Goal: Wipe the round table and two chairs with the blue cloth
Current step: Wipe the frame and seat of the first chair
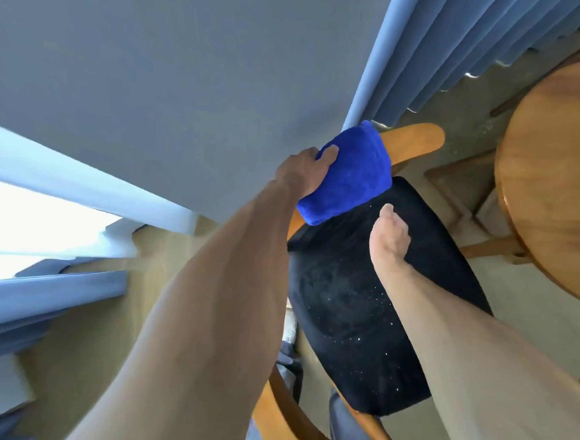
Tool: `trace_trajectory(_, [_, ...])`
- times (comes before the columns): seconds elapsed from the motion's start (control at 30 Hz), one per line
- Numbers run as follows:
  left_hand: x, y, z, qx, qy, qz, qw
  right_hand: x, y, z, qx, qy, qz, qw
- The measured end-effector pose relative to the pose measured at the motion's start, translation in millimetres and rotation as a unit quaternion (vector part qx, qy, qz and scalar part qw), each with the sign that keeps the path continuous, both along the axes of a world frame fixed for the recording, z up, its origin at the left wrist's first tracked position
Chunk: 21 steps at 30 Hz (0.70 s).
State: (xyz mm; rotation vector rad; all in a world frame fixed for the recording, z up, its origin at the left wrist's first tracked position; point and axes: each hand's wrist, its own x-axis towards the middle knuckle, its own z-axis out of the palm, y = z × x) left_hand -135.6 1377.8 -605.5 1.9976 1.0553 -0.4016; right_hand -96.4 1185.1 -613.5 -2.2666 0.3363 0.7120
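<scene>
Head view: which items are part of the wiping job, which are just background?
Job:
cloth, gripped by left hand, over the chair back
chair seat, speckled, right hand above it
round table

Background:
curtains
wall
floor

You're looking at a plain grey-blue wall [175,74] filling the upper left. Blue pleated curtains [465,43] hang at upper right, their hems lit. More pale blue curtain folds [46,292] sit at left beside a window [24,215], blown out white with daylight. Tan floor [162,255] below; paler floor toward the right.
</scene>
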Motion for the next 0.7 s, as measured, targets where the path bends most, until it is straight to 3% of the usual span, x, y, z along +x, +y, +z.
trace_trajectory(0.27, [-115, -31, 9, -0.084, -0.085, 0.157, 0.98, -54, 10, 13, 0.033, 0.011, -0.052, 0.998])
trace_trajectory(0.43, [-148, -52, 20, -0.134, -0.119, 0.214, 0.96, -92, 7, 19, 0.012, 0.007, 0.003, 1.0])
trace_trajectory(0.7, [-208, -103, 13, -0.136, -0.165, 0.329, 0.92, -146, -39, 5, 0.043, 0.023, 0.094, 0.994])
